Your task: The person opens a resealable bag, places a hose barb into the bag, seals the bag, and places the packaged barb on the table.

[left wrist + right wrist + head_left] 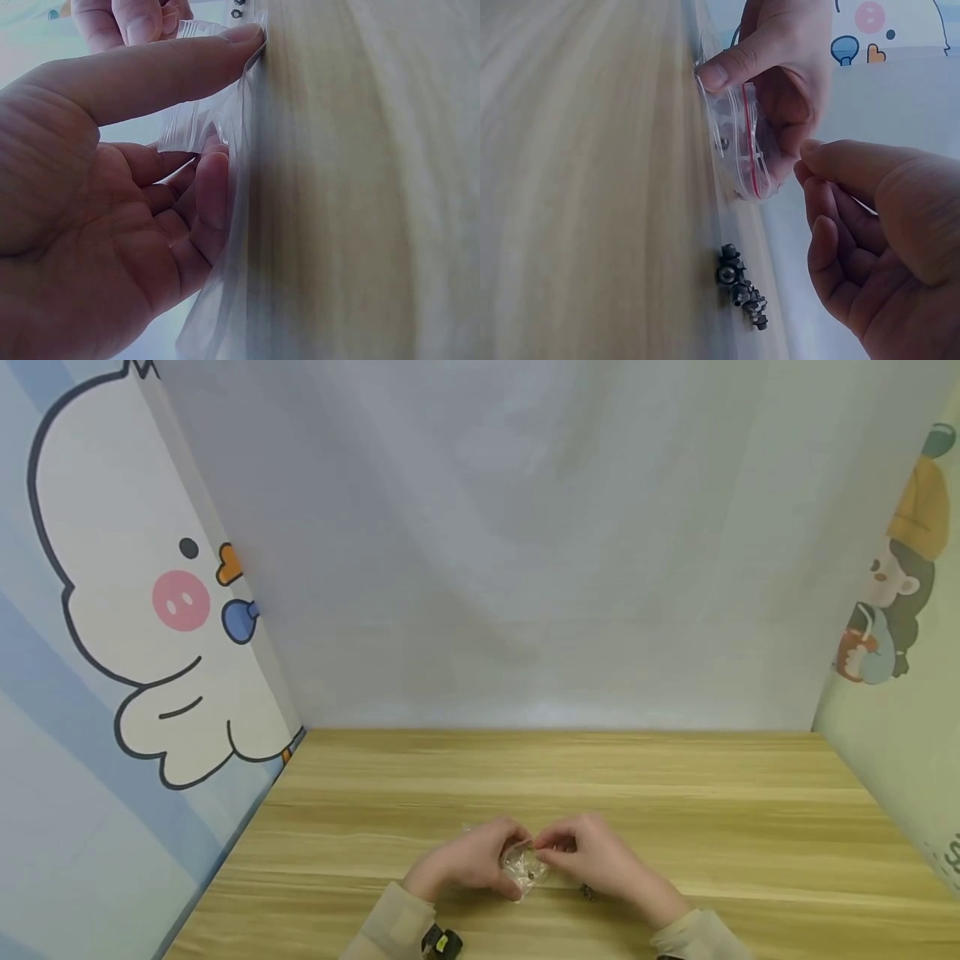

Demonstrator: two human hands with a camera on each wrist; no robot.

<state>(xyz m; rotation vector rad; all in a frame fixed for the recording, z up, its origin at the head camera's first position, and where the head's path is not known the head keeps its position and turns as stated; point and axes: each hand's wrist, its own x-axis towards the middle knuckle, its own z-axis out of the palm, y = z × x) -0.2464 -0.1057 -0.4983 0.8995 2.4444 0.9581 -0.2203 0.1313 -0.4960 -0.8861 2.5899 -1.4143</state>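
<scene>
My left hand (pixel 480 860) grips a small clear zip bag (pixel 739 142) with a red line along its seal, thumb on one side and fingers behind it. A small dark metal piece (pixel 724 143) shows through the plastic. Close by the bag's mouth is my right hand (pixel 592 860), thumb and forefinger tips together; I cannot tell whether something small is pinched there. Its other fingers are curled. Below it, on the table, lies a little heap of dark metal screws (pixel 739 281), mostly covered by the hand in the head view.
The wood-grain table (pixel 360 777) runs back to a plain grey wall covering (pixel 555 568). A side panel with a white cartoon bird (pixel 112 543) stands on the left, another with a cartoon figure (pixel 892 602) on the right. A dark strapped device (pixel 441 942) sits at my left wrist.
</scene>
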